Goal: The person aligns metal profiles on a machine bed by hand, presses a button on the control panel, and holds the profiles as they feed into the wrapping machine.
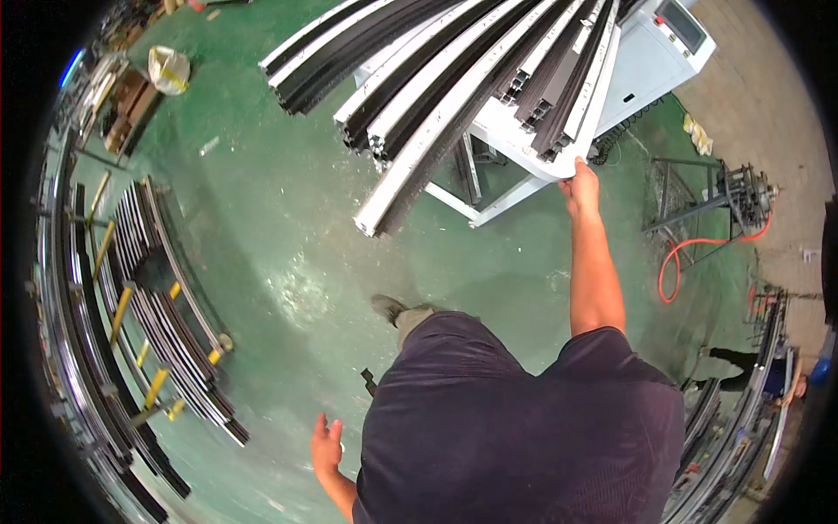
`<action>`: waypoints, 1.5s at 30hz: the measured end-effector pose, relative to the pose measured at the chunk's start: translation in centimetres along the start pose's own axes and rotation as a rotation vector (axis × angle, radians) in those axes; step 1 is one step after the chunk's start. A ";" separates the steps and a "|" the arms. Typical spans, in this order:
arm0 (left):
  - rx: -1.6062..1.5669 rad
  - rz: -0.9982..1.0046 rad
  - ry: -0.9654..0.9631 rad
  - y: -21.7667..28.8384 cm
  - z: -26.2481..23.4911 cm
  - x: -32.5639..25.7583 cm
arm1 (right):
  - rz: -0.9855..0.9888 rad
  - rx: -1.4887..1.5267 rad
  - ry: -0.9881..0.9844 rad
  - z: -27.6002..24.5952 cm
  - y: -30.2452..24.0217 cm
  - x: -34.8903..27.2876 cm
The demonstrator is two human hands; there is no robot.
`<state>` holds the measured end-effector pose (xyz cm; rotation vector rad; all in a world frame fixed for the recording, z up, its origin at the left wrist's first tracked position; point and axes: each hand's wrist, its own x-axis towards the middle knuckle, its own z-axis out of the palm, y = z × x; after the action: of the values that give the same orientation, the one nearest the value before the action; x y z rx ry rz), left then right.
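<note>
Your right hand [580, 188] is at the near right corner of the white table [502, 131], thumb on top and fingers curled at the rim; your left hand [326, 444] hangs empty, loosely spread, nearer your body and left of the table. Black-and-white profiles [393, 183] lie on the table, several ends jutting past its near and left edges. They look stiff and smooth (the curve is only the lens), probably awkward for their length; hold them along their sides, clear of the cut ends. The table, so loaded, is likely heavy, its rim the sound hold. Green floor [262, 201] lies open left of the table; a white cabinet [646, 79] crowds its right.
</note>
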<state>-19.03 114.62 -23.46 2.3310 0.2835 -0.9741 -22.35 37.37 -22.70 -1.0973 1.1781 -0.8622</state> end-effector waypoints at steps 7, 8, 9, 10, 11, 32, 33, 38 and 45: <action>-0.015 0.073 0.094 1.2 -6.7 7.3 | -0.007 0.023 0.150 -0.7 0.7 -0.8; -0.098 0.061 0.014 0.8 -6.9 8.1 | 0.008 -0.018 0.160 -0.7 0.7 -1.2; -0.111 0.066 -0.037 0.5 -6.9 9.2 | 0.008 0.032 0.180 0.1 0.7 -1.1; -0.121 0.063 -0.088 0.2 -7.0 9.7 | 0.007 0.040 0.177 0.9 0.7 -1.5; -0.120 0.033 -0.136 1.6 -7.1 9.6 | 0.002 0.048 0.177 1.1 0.4 -1.7; -0.065 0.025 -0.435 -13.0 -28.9 45.1 | 0.908 -1.222 -0.723 13.3 35.0 -40.0; 0.016 0.062 -0.340 -4.0 -29.1 43.1 | 0.872 -1.275 -0.947 15.5 36.0 -41.1; -0.303 -0.256 -0.420 -6.4 -37.1 54.1 | 0.387 -1.332 -1.077 27.4 29.6 -44.7; -0.273 -0.202 -0.334 -0.7 -36.8 60.9 | 0.151 -1.433 -0.885 42.7 10.6 -42.5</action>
<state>45.21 135.35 -46.18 1.8846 0.4881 -1.3127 10.71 88.80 -20.40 -2.1335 0.9632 0.7931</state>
